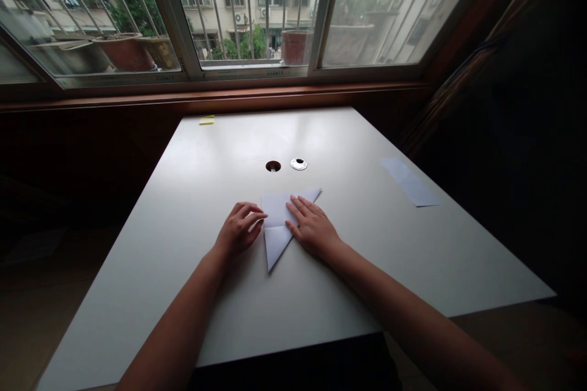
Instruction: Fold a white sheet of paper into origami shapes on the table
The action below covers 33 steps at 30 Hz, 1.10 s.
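A white sheet of paper folded into a triangle (277, 238) lies on the white table (192, 208), its sharp tip pointing toward me. My right hand (312, 227) rests flat on the paper's right half, fingers stretched out along a crease. My left hand (239, 227) sits at the paper's left edge with its fingers curled, fingertips touching the edge of the fold. Neither hand lifts the paper off the table.
Beyond the paper are a round cable hole (273, 166) and its loose metal cap (298, 164). A paper strip (409, 181) lies at the right, a yellow note (206, 120) at the far edge. A barred window (247, 12) and dark walls surround the table.
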Each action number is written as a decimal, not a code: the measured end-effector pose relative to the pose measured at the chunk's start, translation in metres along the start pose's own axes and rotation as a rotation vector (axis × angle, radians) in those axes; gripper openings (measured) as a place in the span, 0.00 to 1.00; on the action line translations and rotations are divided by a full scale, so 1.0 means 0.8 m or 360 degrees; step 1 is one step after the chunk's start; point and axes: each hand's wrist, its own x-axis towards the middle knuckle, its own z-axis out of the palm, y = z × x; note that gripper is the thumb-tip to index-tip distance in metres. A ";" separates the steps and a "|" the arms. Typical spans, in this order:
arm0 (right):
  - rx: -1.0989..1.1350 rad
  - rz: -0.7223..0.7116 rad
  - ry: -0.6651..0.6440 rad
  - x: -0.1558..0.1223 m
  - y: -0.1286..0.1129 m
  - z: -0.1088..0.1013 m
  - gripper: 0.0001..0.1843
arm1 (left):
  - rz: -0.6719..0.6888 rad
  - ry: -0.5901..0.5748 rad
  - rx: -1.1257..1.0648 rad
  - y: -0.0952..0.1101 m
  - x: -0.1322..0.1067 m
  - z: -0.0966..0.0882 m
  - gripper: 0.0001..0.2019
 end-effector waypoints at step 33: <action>-0.0379 0.0297 0.0143 -0.022 0.036 -0.013 0.28 | 0.0159 -0.0350 0.0648 0.033 -0.004 0.022 0.21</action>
